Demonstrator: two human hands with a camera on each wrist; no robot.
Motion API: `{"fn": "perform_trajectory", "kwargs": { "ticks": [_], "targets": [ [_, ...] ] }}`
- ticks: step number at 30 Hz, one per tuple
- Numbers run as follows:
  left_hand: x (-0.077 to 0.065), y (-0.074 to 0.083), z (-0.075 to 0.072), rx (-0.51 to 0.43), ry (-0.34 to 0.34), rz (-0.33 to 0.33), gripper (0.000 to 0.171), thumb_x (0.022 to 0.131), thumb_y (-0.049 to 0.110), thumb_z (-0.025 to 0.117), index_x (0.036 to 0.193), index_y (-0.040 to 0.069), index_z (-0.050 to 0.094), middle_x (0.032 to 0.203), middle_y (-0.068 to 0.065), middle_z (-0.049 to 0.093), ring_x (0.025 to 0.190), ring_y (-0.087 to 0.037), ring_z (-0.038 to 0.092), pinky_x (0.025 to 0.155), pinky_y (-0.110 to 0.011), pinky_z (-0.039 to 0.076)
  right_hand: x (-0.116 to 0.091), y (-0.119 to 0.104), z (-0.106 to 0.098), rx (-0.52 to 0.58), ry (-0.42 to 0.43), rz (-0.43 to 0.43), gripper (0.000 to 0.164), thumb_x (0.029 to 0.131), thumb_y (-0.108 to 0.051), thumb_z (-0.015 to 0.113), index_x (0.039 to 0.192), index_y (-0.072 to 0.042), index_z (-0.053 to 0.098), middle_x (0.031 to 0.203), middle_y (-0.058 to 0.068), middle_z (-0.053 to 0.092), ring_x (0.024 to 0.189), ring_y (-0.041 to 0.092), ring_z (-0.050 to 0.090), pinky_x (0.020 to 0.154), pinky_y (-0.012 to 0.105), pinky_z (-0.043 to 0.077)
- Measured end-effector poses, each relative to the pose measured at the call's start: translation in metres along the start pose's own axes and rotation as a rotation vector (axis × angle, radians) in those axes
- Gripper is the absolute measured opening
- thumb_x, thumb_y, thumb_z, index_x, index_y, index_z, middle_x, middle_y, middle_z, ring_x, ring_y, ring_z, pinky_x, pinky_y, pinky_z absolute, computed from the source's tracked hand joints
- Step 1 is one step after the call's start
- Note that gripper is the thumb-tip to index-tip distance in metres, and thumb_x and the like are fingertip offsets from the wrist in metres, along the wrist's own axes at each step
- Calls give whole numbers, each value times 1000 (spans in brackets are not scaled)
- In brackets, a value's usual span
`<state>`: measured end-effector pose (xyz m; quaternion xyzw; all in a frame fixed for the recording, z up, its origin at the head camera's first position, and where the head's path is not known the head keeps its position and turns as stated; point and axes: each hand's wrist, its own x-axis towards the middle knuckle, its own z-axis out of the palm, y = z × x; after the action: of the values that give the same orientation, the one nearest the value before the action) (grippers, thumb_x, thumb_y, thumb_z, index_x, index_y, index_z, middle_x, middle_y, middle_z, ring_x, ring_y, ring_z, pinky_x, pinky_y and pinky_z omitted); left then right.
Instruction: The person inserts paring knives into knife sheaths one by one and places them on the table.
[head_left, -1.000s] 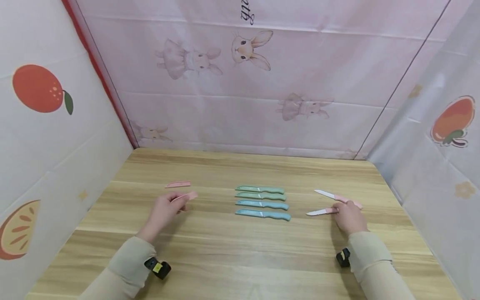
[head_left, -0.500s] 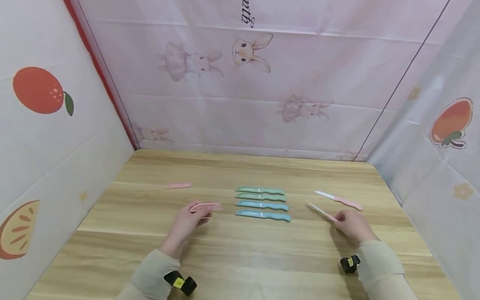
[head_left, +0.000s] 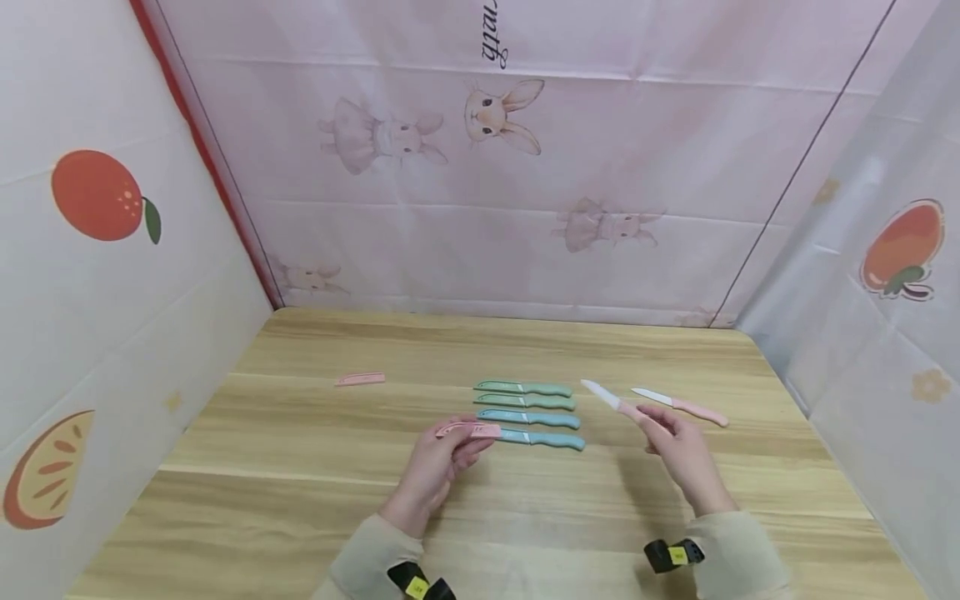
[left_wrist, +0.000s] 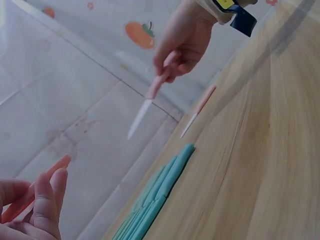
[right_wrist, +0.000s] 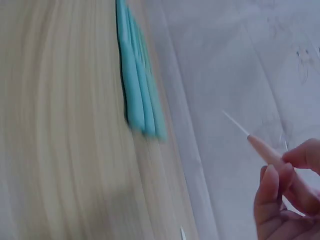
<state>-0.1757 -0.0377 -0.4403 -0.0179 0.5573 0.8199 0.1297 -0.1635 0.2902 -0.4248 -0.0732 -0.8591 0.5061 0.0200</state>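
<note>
My left hand (head_left: 435,467) pinches a pink knife sheath (head_left: 480,430) between thumb and fingers, raised in front of the sheathed blue knives. In the left wrist view the same sheath (left_wrist: 19,206) points up and to the right. My right hand (head_left: 678,450) grips the pink handle of a bare-bladed knife (head_left: 606,394), its white blade pointing up and left, off the table. That knife (right_wrist: 262,148) also shows in the right wrist view, held between thumb and fingers. A second bare pink knife (head_left: 697,411) lies on the table beyond my right hand.
Two green sheathed knives (head_left: 547,389) and two blue sheathed knives (head_left: 558,442) lie in a row mid-table. Another pink sheath (head_left: 362,379) lies at the left of the wooden table (head_left: 300,500). Printed cloth walls (head_left: 420,250) stand at the back and both sides.
My left hand has carried the pink sheath rightward to the blue knives. My right hand has lifted the pink knife from the table and moved it slightly left. The other knives stayed put.
</note>
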Motion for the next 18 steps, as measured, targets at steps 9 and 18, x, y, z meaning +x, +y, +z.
{"fn": "perform_trajectory", "kwargs": {
  "ticks": [9, 18],
  "targets": [
    [-1, -8, 8, -29, -94, -45, 36, 99, 9, 42, 125, -15, 43, 105, -19, 67, 87, -16, 67, 58, -10, 54, -15, -23, 40, 794, 154, 7, 12, 92, -15, 58, 93, -3, 59, 76, -4, 65, 69, 6, 64, 66, 14, 57],
    [-1, -10, 17, -82, -130, -58, 38, 98, 12, 45, 123, -16, 44, 103, -17, 68, 86, -15, 67, 57, -10, 54, -27, -33, 65, 954, 194, -7, 20, 100, -19, 44, 90, -2, 52, 75, -1, 68, 66, 8, 63, 62, 14, 56]
  ]
}}
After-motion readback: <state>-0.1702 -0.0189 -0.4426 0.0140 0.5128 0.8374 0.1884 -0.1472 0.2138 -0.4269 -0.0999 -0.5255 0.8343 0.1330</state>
